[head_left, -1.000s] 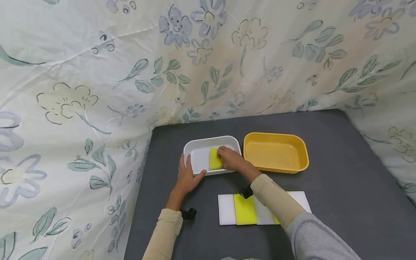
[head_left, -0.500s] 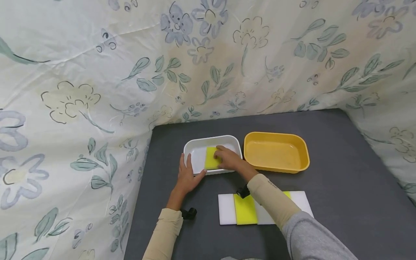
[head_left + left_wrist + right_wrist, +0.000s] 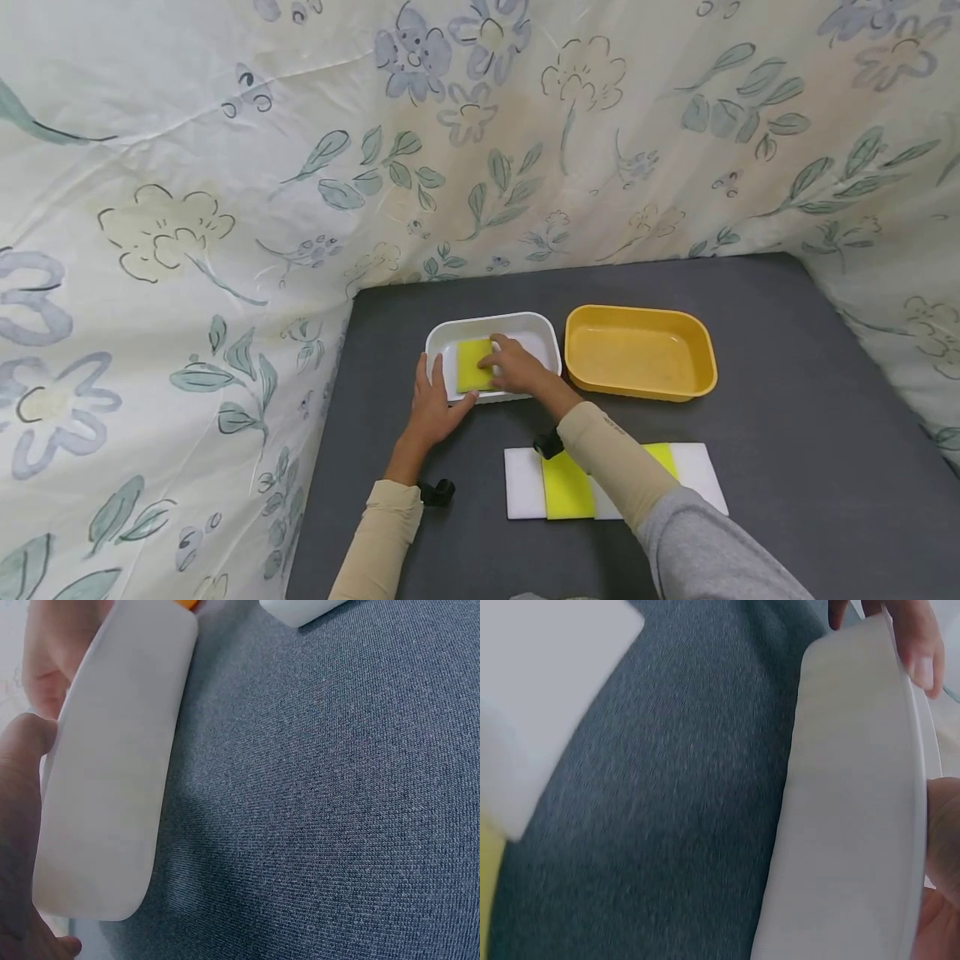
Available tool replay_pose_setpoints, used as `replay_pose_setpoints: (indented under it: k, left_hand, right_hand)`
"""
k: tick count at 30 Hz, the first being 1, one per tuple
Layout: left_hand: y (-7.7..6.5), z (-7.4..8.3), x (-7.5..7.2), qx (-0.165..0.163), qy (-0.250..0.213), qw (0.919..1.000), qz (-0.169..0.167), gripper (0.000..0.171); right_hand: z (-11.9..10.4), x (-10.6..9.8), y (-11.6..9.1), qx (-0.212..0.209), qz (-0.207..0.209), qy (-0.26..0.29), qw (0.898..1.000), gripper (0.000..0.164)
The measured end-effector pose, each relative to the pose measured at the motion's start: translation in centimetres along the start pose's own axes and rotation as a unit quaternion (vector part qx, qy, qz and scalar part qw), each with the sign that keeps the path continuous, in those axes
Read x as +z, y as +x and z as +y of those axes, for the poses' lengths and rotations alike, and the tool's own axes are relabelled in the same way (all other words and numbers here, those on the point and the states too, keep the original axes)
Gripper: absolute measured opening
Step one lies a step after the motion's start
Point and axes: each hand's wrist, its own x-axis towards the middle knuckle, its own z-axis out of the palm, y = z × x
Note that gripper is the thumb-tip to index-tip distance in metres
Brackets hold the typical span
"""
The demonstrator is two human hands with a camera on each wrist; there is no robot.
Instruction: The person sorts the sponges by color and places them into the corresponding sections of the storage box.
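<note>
A flat yellow sponge [image 3: 468, 367] lies inside the white plastic tray [image 3: 538, 332], towards its left half. My right hand [image 3: 519, 367] reaches over the tray's right side, its fingertips touching the sponge's right part with the fingers spread apart. At the tray's left front corner, my left hand [image 3: 432, 407] steadies it with straight fingers along the left side and the thumb at the near rim. Both wrist views show mostly the tray's outer wall [image 3: 112, 772], which hides the sponge there. The left thumb [image 3: 30, 739] overlaps the rim in the left wrist view.
To the right stands a yellow tray [image 3: 637, 350]. In front lies a row of overlapping flat pieces, white [image 3: 524, 483] and yellow [image 3: 567, 492], partly covered by my right sleeve [image 3: 622, 467]. Floral cloth [image 3: 487, 208] hangs behind and beside the dark table [image 3: 787, 417].
The yellow sponge has slid left within the white tray, and my right hand has moved left with it, fingers now more spread. My left hand has stayed at the tray's corner.
</note>
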Motion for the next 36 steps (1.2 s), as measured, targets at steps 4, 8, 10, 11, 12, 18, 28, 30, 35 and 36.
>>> replay_pose_setpoints:
  k: [4, 8, 10, 11, 12, 18, 28, 30, 35, 36]
  left_hand:
    - [-0.1, 0.1, -0.1, 0.002, 0.002, 1.0000, -0.001, 0.098]
    - [-0.1, 0.2, -0.3, 0.008, 0.003, 1.0000, -0.002, 0.097]
    - [0.0, 0.2, -0.4, 0.010, 0.004, 0.9999, 0.000, 0.097]
    - [0.0, 0.2, -0.4, 0.011, 0.004, 0.9999, 0.000, 0.097]
    - [0.0, 0.2, -0.4, 0.011, 0.004, 0.9999, 0.000, 0.097]
    - [0.3, 0.0, -0.3, 0.004, 0.009, 1.0000, -0.002, 0.099]
    - [0.4, -0.1, -0.3, 0.000, 0.006, 1.0000, -0.002, 0.101]
    - [0.4, -0.1, -0.3, 0.004, 0.002, 1.0000, 0.002, 0.102]
    - [0.3, -0.2, -0.2, 0.013, -0.001, 0.9999, 0.009, 0.104]
    - [0.3, -0.2, -0.2, 0.014, -0.002, 0.9998, 0.010, 0.105]
  right_hand:
    - [-0.7, 0.3, 0.4, -0.004, 0.006, -0.019, 1.000, 0.039]
    - [-1.1, 0.4, 0.6, -0.011, -0.001, -0.023, 1.000, 0.041]
    - [-1.2, 0.4, 0.7, -0.021, -0.003, -0.014, 1.000, 0.039]
    - [-1.3, 0.5, 0.8, -0.028, -0.002, -0.008, 1.000, 0.037]
    - [-1.3, 0.5, 0.8, -0.036, -0.002, -0.004, 0.999, 0.036]
    - [-1.7, 1.2, 1.0, -0.059, -0.009, -0.008, 0.998, 0.037]
    - [-2.1, 1.6, 1.2, -0.043, -0.010, -0.013, 0.999, 0.039]
    - [-2.1, 1.7, 1.1, -0.044, -0.006, -0.010, 0.999, 0.039]
    - [-1.9, 2.0, 0.8, -0.055, 0.039, 0.016, 0.998, 0.038]
    - [-1.9, 2.1, 0.8, -0.057, 0.051, 0.022, 0.997, 0.038]
